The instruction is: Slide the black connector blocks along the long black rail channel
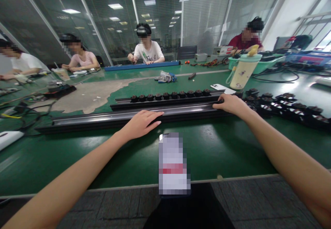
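Note:
A long black channel rail with a shiny inner strip lies across the green table in front of me. My left hand rests on its near edge around the middle, fingers stretched out and thumb apart. Toward the rail's right end, my right hand pinches a small black part; the fingers hide most of it. Just behind lies a second black rail carrying a row of several round black pieces. Many similar black pieces are grouped to the right of my right hand.
A phone lies at the near table edge. Behind my right hand are a white phone, a cream tumbler and a green basket. Gloves lie farther back. Cables are at left. Several people sit across the table.

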Action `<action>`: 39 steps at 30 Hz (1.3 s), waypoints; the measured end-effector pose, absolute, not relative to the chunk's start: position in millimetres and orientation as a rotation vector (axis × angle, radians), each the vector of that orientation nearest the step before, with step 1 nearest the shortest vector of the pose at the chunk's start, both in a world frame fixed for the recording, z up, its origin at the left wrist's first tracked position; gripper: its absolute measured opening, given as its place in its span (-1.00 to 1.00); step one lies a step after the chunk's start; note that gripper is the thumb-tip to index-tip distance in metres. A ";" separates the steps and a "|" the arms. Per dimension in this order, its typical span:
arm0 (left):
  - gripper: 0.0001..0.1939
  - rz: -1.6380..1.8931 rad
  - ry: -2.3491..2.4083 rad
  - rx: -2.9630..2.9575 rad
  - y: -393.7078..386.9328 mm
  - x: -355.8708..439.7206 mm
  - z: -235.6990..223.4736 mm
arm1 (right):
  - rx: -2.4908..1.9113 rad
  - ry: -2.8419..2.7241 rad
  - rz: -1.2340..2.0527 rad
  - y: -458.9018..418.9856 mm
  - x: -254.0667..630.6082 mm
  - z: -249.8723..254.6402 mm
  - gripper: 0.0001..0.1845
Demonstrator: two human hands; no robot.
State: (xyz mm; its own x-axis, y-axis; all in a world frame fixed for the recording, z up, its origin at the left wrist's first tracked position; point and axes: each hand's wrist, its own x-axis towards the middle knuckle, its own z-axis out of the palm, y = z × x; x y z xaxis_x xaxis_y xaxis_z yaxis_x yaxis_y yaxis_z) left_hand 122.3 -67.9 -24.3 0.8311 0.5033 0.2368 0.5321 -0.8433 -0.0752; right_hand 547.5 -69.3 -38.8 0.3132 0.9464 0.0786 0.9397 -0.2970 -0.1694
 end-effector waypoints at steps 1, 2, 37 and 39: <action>-0.46 -0.315 -0.814 -2.874 -67.8 122.2 -24.4 | -2.394 -1.743 0.056 -69.4 547.2 -38.5 -0.36; -0.46 -0.316 -0.812 -2.875 -67.7 122.2 -24.6 | -2.396 -1.748 0.055 -69.3 547.2 -38.3 -0.37; -0.46 -0.321 -0.817 -2.874 -66.8 121.8 -25.5 | -2.381 -1.792 0.075 -68.4 553.7 -37.0 -0.41; -0.46 -0.327 -0.816 -2.874 -66.7 121.8 -25.4 | -2.381 -1.789 0.066 -69.1 554.5 -37.2 -0.41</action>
